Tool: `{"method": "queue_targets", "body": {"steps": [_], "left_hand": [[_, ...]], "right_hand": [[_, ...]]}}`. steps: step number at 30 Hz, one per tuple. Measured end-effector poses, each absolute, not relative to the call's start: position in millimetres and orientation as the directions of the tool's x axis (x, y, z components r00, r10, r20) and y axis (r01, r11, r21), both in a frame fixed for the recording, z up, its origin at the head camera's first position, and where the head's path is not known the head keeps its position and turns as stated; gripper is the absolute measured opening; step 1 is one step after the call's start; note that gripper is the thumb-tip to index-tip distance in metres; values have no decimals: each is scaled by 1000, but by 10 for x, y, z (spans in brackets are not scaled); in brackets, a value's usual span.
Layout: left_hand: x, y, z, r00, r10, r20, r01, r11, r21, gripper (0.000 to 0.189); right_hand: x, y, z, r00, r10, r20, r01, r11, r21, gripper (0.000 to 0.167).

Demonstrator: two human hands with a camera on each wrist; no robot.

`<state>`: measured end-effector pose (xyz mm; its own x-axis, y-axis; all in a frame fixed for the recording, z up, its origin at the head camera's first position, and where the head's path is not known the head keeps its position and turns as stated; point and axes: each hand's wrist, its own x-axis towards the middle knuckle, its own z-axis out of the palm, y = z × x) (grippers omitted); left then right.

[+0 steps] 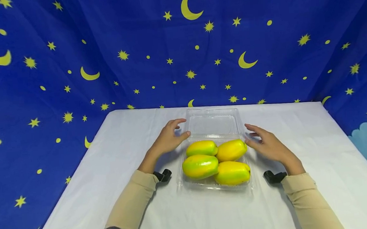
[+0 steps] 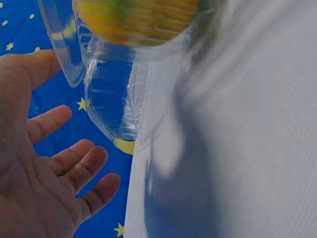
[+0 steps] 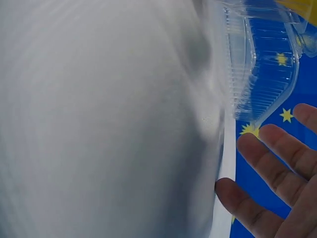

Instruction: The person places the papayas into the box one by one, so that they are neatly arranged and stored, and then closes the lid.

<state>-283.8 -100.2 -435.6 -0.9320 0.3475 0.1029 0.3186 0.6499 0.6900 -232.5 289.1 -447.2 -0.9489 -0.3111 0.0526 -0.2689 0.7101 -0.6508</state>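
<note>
A clear plastic clamshell box (image 1: 212, 187) lies on the table with its lid (image 1: 214, 124) folded back, away from me. Several oval yellow-green fruits (image 1: 200, 166), perhaps mangoes or papayas, sit in its base. My left hand (image 1: 169, 138) is at the left of the box, fingers apart and relaxed. In the left wrist view its thumb (image 2: 44, 67) overlaps the box's rim; whether they touch I cannot tell. On the other side, my right hand (image 1: 267, 145) hovers with loosely bent fingers near the hinge. Both palms face the box, and neither hand holds anything.
A white cloth covers the table (image 1: 306, 137). Behind it and at the sides hangs a blue curtain (image 1: 152, 31) with yellow moons and stars. Black wrist devices (image 1: 274, 176) are worn below both hands, over beige sleeves (image 1: 310, 198).
</note>
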Motion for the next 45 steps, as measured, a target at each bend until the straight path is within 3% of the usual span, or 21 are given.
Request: {"method": "queue_targets", "body": {"steps": [18,45], "left_hand": [[-2880,-1051,-4410,-902,430,21,314,623,717,62],[-2808,-995,-4214,-910,345,230,384,490,783,54]], "right_hand": [[-2344,2872,-4493,-934,-354,53,-303,700,-647,58],[-2294,2773,-4393,-922,-295,251,-386,662,-642,56]]}}
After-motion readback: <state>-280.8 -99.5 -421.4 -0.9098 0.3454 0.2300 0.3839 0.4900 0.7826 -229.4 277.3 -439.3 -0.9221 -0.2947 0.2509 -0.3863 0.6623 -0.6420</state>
